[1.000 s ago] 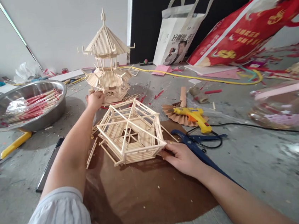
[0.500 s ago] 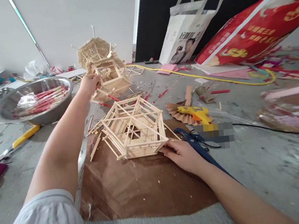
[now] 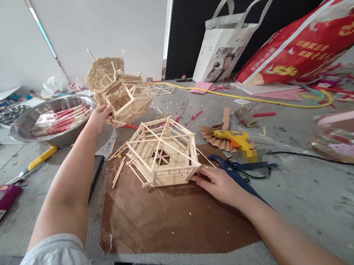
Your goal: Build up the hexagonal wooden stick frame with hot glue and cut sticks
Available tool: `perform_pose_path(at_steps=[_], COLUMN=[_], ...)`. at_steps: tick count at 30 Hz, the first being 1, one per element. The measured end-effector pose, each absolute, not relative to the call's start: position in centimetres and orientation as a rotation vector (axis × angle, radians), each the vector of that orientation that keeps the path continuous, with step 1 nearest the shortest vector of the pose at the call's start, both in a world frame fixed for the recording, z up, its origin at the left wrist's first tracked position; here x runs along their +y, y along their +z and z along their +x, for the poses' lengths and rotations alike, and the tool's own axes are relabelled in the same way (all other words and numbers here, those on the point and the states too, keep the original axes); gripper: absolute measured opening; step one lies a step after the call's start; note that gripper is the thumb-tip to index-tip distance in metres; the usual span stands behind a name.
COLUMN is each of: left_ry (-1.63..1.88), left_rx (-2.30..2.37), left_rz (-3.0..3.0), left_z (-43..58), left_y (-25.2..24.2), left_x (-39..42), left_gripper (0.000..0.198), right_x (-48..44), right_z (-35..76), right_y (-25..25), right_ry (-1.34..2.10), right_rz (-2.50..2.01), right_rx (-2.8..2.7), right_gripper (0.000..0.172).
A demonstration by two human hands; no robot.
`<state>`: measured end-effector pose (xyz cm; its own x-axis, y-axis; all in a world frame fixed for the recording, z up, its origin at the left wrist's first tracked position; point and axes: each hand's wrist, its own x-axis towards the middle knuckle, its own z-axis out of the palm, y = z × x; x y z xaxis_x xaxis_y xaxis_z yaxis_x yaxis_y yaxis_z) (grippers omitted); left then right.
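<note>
A hexagonal frame of thin wooden sticks (image 3: pixel 174 178) sits on a brown paper sheet (image 3: pixel 161 222) in front of me. My right hand (image 3: pixel 216 183) pinches its near right corner between thumb and fingers. Farther off, a tiered stick model with a roof (image 3: pixel 135 97) leans to the left. My left hand (image 3: pixel 101 118) is closed on the model's lower left side; its fingertips are partly hidden there. Loose sticks (image 3: pixel 119 172) lie at the frame's left, and red-wrapped sticks (image 3: pixel 130 126) lie behind it.
Left stands a steel basin (image 3: pixel 54 139) of packaged sticks, beside a yellow-handled tool (image 3: pixel 43 158). A dark flat object (image 3: pixel 96 174) lies under my left forearm. Right are a yellow glue gun (image 3: pixel 234 137), blue-handled pliers (image 3: pixel 231 171) and a cable. Behind stand a white bag (image 3: pixel 218 48) and a red bag (image 3: pixel 306 43).
The tiered model has tipped over to the left, with my left hand on it. My right hand keeps its hold on the hexagonal frame. The whole view has shifted a little.
</note>
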<state>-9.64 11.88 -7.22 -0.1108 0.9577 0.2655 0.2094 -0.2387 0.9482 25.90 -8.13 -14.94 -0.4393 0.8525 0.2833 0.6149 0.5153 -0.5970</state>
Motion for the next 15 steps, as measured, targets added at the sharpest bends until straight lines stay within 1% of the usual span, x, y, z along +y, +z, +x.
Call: perform_pose_path(at_steps=[7, 12, 15], left_ry=[1.39, 1.334, 1.369], left_rx=[1.256, 1.292, 1.397], left_rz=[1.497, 1.404, 1.359], left_z=[-10.9, -12.2, -12.3], left_y=[-8.4, -8.8, -9.2], left_x=[9.8, 9.1, 9.3], left_gripper=[0.03, 0.034, 0.036], right_x=[-8.1, -8.1, -8.0], right_z=[25.8, 25.9, 25.9], right_y=[-15.0, -15.2, -15.2], right_ry=[0.57, 0.57, 0.565], right_rz=[-1.208, -1.224, -1.225], right_rx=[-2.181, -2.159, -2.169], right_gripper=[0.015, 0.013, 0.013])
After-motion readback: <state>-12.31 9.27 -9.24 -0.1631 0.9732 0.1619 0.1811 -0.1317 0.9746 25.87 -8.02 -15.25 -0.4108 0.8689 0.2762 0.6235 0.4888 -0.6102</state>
